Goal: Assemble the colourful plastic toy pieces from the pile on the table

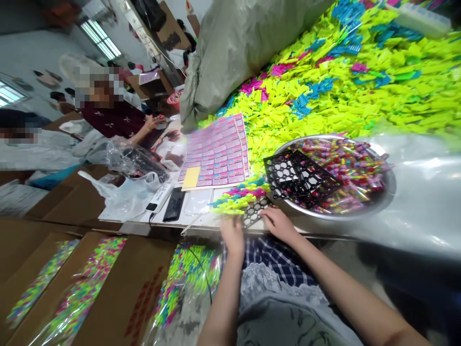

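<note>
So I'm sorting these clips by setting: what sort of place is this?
Probably a small packing workshop. A huge heap of neon plastic pieces covers the table, cartons hold bagged pieces, and another person works nearby. Both hands rest at a black grid.

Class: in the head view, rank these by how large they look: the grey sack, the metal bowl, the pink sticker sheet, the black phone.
1. grey sack
2. metal bowl
3. pink sticker sheet
4. black phone
The sack lies farther off, so nearness does not explain its size.

A pale worktable (201, 222) carries a heap of neon plastic pieces (345, 81) at the far right. Nearer lie a metal basin (382, 202), a pink sticker sheet (219, 154), and what looks like a dark phone (174, 204).
</note>
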Action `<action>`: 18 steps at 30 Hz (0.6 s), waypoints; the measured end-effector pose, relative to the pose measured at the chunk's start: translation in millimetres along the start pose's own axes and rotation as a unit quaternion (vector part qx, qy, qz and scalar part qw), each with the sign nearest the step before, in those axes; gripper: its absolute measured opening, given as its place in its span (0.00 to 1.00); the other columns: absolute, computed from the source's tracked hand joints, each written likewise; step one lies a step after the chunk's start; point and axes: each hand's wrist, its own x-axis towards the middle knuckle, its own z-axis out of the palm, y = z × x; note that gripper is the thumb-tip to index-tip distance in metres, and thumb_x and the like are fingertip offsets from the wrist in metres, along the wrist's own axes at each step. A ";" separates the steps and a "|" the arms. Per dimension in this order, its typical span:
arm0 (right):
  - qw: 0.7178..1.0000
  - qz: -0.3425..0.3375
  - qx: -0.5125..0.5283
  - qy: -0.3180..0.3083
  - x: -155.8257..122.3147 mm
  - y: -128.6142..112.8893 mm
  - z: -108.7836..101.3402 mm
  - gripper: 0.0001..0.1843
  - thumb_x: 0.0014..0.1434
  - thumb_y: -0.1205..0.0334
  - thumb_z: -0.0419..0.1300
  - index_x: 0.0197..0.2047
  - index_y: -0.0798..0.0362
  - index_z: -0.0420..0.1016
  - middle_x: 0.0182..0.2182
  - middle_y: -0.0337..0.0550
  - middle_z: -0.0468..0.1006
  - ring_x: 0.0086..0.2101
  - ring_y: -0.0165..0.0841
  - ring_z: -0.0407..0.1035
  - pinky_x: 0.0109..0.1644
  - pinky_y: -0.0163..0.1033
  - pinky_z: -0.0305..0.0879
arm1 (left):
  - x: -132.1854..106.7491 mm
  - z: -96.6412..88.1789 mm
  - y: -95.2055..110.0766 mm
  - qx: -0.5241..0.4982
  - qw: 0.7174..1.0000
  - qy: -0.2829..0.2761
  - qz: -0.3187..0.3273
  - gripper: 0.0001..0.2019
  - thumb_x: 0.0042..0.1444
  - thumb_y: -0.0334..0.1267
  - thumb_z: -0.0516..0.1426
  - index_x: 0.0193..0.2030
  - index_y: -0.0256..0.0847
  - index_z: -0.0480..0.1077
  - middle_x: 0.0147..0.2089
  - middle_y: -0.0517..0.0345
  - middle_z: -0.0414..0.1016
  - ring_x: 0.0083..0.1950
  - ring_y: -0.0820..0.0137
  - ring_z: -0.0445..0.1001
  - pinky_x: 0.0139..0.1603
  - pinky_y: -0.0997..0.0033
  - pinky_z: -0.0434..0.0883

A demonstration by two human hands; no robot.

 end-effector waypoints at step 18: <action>0.998 -0.017 -0.055 -0.009 4.0 -14.3 4.7 0.12 0.53 0.74 0.50 0.36 0.55 0.71 0.32 0.46 0.75 0.35 0.35 0.67 0.41 0.41 0.62 | 4.6 6.6 -10.7 0.094 0.996 0.011 -0.007 0.17 0.55 0.48 0.48 0.29 0.38 0.69 0.30 0.53 0.74 0.37 0.65 0.71 0.61 0.51 0.43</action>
